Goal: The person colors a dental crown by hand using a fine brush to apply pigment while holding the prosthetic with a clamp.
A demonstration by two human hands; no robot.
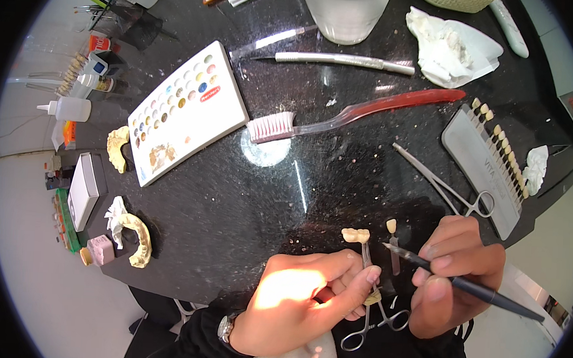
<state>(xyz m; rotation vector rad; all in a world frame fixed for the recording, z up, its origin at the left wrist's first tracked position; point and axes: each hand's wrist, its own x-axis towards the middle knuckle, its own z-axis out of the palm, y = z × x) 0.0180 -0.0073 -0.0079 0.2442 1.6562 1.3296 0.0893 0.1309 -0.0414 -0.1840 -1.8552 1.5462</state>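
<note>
At the lower middle, my left hand point(300, 296) is closed on a steel clamp point(354, 339), whose tips hold a small tooth-coloured dental piece point(355, 235) upright above my fingers. My right hand point(456, 282), to its right, grips a dark, fine-tipped brush point(491, 295) with its tip pointing left, near the clamp. A shade tab point(391, 227) with a single tooth on a narrow holder stands out just right of the dental piece, above the brush tip.
A paint palette point(180, 102), large toothbrush point(315, 124), metal handle point(344, 61) and crumpled tissue point(449, 48) occupy the upper table point(266, 197). A shade guide point(472, 163) and second clamp point(429, 173) lie right; dental casts point(140, 252), bottles point(70, 109) and boxes point(85, 191) sit left.
</note>
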